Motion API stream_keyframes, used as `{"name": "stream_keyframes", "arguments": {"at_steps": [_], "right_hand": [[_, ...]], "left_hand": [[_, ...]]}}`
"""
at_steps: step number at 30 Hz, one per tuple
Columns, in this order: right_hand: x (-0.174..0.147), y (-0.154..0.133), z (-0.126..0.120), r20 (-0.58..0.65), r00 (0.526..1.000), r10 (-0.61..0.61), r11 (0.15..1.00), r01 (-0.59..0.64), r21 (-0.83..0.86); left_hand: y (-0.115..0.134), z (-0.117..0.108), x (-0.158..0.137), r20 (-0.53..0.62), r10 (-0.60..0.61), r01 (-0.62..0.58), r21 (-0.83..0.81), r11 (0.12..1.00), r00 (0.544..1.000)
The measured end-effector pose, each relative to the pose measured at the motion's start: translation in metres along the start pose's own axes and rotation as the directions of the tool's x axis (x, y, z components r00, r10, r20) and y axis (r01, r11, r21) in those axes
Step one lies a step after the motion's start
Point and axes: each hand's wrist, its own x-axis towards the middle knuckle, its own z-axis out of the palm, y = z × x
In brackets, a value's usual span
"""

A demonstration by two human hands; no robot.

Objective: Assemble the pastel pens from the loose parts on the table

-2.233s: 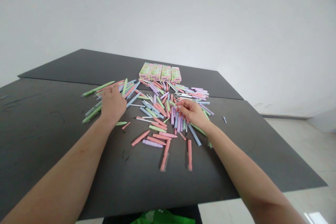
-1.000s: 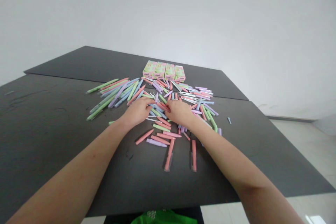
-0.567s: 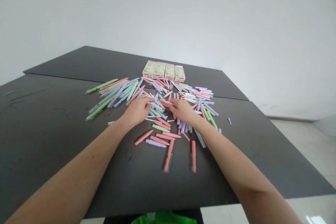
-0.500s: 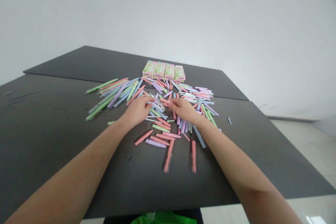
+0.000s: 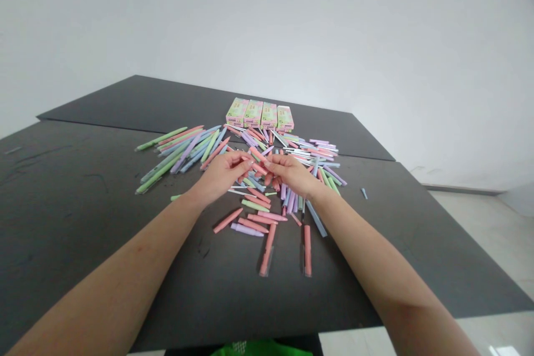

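Holding (head view): left hand (image 5: 221,174) and right hand (image 5: 294,175), fingers pinched around a coral barrel (image 5: 259,168) (another coral piece (image 5: 256,153) alongside).
Barrel: above loose pen parts (image 5: 255,206).
Change: left fingers have come across; both hands now share it.

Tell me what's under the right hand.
Purple and blue pen parts show at the near edge of the right hand, on the black table. Whatever lies directly beneath the palm is covered, so it can't be seen.
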Motion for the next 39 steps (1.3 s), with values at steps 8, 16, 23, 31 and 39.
{"name": "stream_keyframes", "arguments": {"at_steps": [8, 16, 23, 31, 39], "right_hand": [[0.002, -0.001, -0.006, -0.208, 0.978, -0.028, 0.999, 0.031, 0.010], [0.001, -0.005, -0.011, -0.254, 0.964, -0.075, 0.993, 0.095, 0.069], [0.002, -0.006, -0.009, -0.172, 0.981, -0.089, 0.984, 0.113, 0.137], [0.002, 0.003, -0.003, -0.058, 0.993, -0.105, 0.992, 0.108, 0.067], [-0.005, -0.005, 0.007, 0.083, 0.990, -0.117, 0.980, 0.128, -0.153]], "left_hand": [[-0.006, -0.004, 0.003, -0.066, -0.011, 0.011, 0.005, 1.000, 0.998], [-0.026, -0.002, 0.004, -0.117, 0.088, -0.001, 0.592, 0.806, 0.989], [-0.035, -0.003, 0.004, -0.042, 0.138, -0.078, 0.644, 0.761, 0.990], [-0.013, 0.000, 0.004, -0.131, 0.172, -0.087, 0.492, 0.866, 0.976], [0.004, 0.010, 0.001, -0.132, 0.015, -0.050, -0.269, 0.962, 0.991]]}}
